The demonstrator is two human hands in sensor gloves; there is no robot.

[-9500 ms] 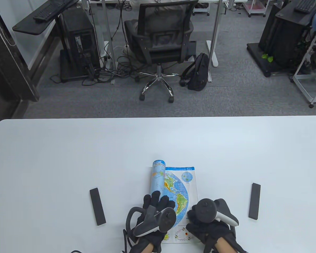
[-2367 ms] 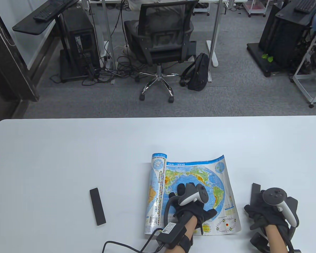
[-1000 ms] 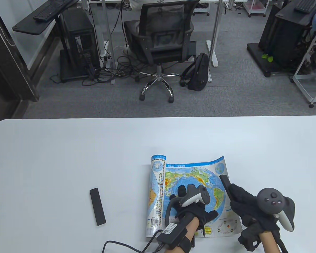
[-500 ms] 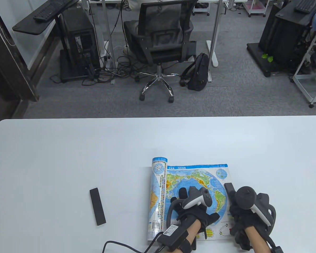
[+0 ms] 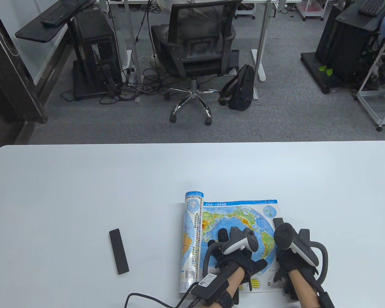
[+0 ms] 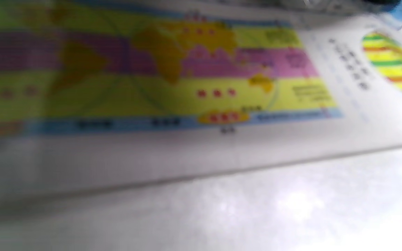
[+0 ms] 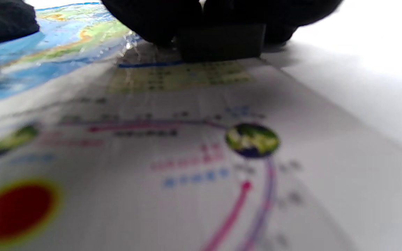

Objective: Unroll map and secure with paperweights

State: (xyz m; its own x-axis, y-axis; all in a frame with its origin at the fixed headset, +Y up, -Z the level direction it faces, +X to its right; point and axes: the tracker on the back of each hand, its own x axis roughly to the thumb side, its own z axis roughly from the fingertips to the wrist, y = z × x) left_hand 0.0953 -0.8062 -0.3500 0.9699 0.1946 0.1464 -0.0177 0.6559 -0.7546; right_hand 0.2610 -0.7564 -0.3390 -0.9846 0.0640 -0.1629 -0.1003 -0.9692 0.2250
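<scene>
A world map (image 5: pixel 234 215) lies partly unrolled near the table's front edge, its left part still a roll (image 5: pixel 192 224). My left hand (image 5: pixel 234 253) presses flat on the middle of the map. My right hand (image 5: pixel 290 256) holds a black bar paperweight (image 5: pixel 278 222) down on the map's right edge; in the right wrist view the fingers (image 7: pixel 159 17) grip the bar (image 7: pixel 220 42) as it rests on the paper. A second black paperweight (image 5: pixel 118 247) lies on the table to the left of the map. The left wrist view shows only blurred map print (image 6: pixel 187 76).
The white table (image 5: pixel 115 179) stretches wide behind and to both sides of the map. A cable (image 5: pixel 154 300) runs from my left wrist along the front edge. An office chair (image 5: pixel 195 54) and a backpack (image 5: pixel 242 86) stand on the floor beyond the table.
My right hand picked up the right paperweight, carried it left and set it down on the map's right edge, which now lies flat. My left hand stays pressing the map.
</scene>
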